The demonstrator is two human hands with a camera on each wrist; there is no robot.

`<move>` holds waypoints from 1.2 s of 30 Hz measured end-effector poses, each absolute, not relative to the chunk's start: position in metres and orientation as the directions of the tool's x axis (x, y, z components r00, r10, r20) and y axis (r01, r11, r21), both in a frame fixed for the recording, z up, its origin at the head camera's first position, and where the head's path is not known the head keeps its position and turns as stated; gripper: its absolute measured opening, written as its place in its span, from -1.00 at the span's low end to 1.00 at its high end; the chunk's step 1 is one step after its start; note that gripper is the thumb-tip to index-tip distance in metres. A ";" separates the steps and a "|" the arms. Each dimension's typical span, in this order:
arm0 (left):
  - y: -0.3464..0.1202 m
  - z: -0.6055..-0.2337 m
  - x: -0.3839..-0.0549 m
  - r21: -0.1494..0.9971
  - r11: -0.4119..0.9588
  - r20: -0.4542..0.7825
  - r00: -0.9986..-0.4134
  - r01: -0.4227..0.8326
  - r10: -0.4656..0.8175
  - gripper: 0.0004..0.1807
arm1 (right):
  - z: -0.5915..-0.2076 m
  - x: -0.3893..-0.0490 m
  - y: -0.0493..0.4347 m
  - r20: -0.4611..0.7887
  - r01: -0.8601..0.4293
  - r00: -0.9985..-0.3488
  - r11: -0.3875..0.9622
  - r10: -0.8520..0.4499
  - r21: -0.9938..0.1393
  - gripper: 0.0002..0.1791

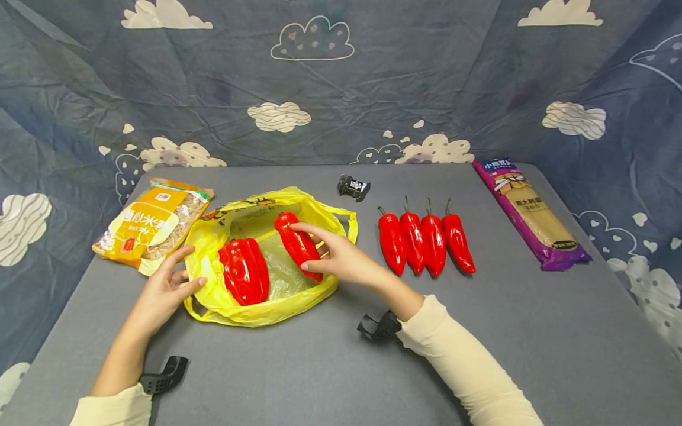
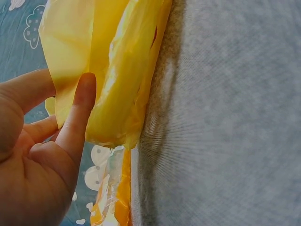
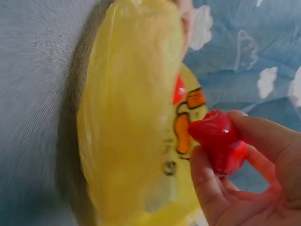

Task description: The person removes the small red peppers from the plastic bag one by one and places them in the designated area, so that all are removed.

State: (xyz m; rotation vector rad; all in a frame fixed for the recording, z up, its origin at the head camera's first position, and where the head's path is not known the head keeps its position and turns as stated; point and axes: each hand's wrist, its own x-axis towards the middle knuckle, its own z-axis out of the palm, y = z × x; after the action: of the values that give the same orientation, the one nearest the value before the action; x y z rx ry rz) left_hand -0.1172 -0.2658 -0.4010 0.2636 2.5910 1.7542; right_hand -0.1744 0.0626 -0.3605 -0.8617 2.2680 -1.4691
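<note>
A yellow plastic bag (image 1: 256,313) lies with its mouth spread wide, and several glossy red peppers (image 1: 245,272) rest side by side in its left half. At the bag's left rim is my left hand (image 1: 164,290), thumb on one side of the film and fingers on the other, as the left wrist view (image 2: 42,155) shows. Over the bag's right half, my right hand (image 1: 341,255) grips one more long red pepper (image 1: 295,239) between thumb and fingers. The right wrist view shows that red pepper (image 3: 218,141) end-on, outside the bag's yellow wall.
Several red chili peppers (image 1: 426,242) with green stems lie in a row to the right of the bag. Beyond them is a purple noodle packet (image 1: 533,213). An orange food packet (image 1: 154,225) lies at left. A small black wrapped item (image 1: 353,187) sits behind the bag.
</note>
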 end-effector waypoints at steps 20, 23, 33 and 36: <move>-0.264 -0.398 -0.118 0.912 0.391 0.091 -0.990 0.127 0.109 -0.26 | -0.396 -0.075 0.198 0.210 -0.304 -0.931 0.320 -0.298 -0.897 -0.22; -0.264 -0.398 -0.118 0.917 0.378 0.091 -0.990 0.127 0.112 -0.27 | -0.407 -0.067 0.207 0.167 -0.247 -0.945 0.275 -0.283 -0.929 -0.22; -0.265 -0.399 -0.117 0.917 0.372 0.107 -0.987 0.144 0.119 -0.28 | -0.420 -0.059 0.217 0.053 -0.132 -0.973 0.350 -0.226 -0.927 -0.23; -0.266 -0.399 -0.117 0.916 0.375 0.107 -0.987 0.144 0.120 -0.27 | -0.420 -0.060 0.216 0.044 -0.128 -0.974 0.379 -0.223 -0.916 -0.24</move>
State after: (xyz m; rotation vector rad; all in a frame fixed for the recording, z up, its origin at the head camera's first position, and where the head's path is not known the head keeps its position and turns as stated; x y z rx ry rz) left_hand -0.1170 -0.2657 -0.3988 0.2517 2.6231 1.7511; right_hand -0.0602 0.2159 -0.4196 -0.3236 2.5363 -1.6729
